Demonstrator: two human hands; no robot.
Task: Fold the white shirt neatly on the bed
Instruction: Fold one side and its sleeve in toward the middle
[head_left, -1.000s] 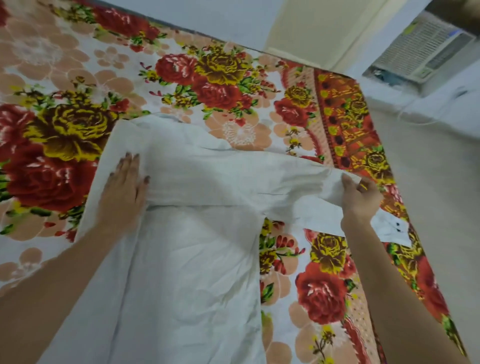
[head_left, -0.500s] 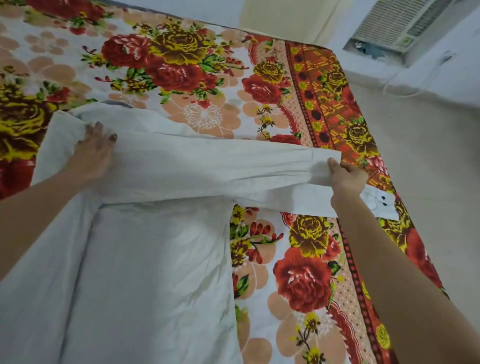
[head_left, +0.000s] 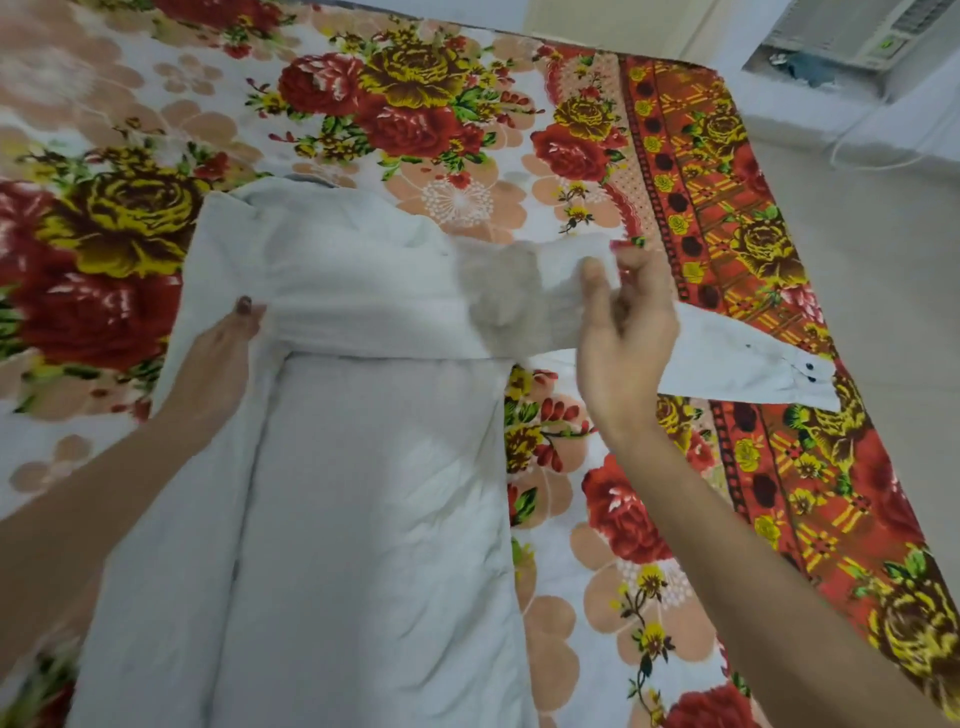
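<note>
From the head camera, the white shirt (head_left: 363, 493) lies spread on the bed (head_left: 597, 519), which has a sheet with big red and yellow flowers. Its long body runs down toward the person. One sleeve (head_left: 389, 317) is folded across the top of it.

The right hand (head_left: 623, 332) was low on the sheet a moment ago, holding the end of that sleeve out near the side of the bed. Now it has come up, palm turned to the camera. It pinches the sleeve end between thumb and fingertips. The cloth there is blurry, so I think it is moving.

The left hand (head_left: 218, 358) lay flat on the shoulder before. Now its thumb is on top of the fold and its fingers are tucked under the cloth. It looks like it is pinching the fold to keep it in place.

The other sleeve (head_left: 727, 364) lies flat past the right hand, with its buttoned cuff (head_left: 810, 374) at the bed's edge.

I think the sleeve is being folded back over the shirt. The body is not folded yet, so there is a lot left to do.
</note>
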